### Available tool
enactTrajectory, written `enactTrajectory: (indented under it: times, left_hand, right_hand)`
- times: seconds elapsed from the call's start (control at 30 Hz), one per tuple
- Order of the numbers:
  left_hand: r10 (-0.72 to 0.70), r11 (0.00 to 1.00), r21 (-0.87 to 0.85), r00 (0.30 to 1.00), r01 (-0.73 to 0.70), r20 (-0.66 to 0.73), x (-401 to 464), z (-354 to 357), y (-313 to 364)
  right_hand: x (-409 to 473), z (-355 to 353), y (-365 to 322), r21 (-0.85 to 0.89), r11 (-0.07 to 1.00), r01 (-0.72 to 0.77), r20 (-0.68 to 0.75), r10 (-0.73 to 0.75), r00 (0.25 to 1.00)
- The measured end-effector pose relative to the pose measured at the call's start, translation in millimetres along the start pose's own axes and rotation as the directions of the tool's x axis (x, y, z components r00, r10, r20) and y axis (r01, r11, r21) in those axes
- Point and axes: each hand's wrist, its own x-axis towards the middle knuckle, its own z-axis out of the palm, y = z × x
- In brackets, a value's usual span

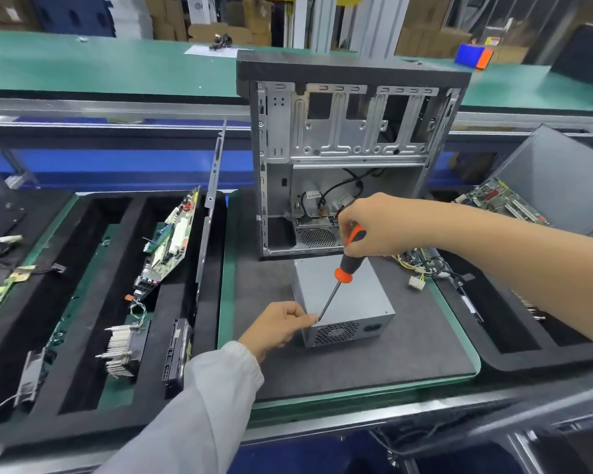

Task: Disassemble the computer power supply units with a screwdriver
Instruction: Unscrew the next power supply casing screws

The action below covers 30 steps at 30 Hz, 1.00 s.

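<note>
Both hands work a power supply point(346, 302) on a dark mat point(408, 354).

So the grey sheet-metal box of a power supply unit point(343, 302) sat flat on the dark mat, right in front of the open case, its perforated fan grille and black power socket facing the camera. The orange-and-black handled screwdriver point(339, 271) leaned steeply, slim metal shaft angled down-left, tip planted at the unit's near top-left corner.
</note>
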Motion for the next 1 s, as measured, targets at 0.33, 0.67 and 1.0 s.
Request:
enactTrajectory:
  times: [0.33,0.67,1.0]
  left_hand:
    - [-0.011,1.0,-0.004,1.0,0.011,0.019,-4.1,0.7,6.1]
    - [0.029,0.999,0.026,1.0,-0.029,0.01,-8.6,0.8,7.6]
    - [0.387,0.917,0.077,0.919,-0.392,0.074,-19.6,-7.6,25.9]
  right_hand:
    - [2.8,2.4,0.2,0.013,1.0,0.0,0.008,0.0,1.0]
    - [0.1,7.4,-7.8,-0.096,0.995,-0.01,-0.053,0.005,0.999]
    - [1.2,6.8,-27.6,-0.291,0.937,0.192,0.023,-0.194,0.981]
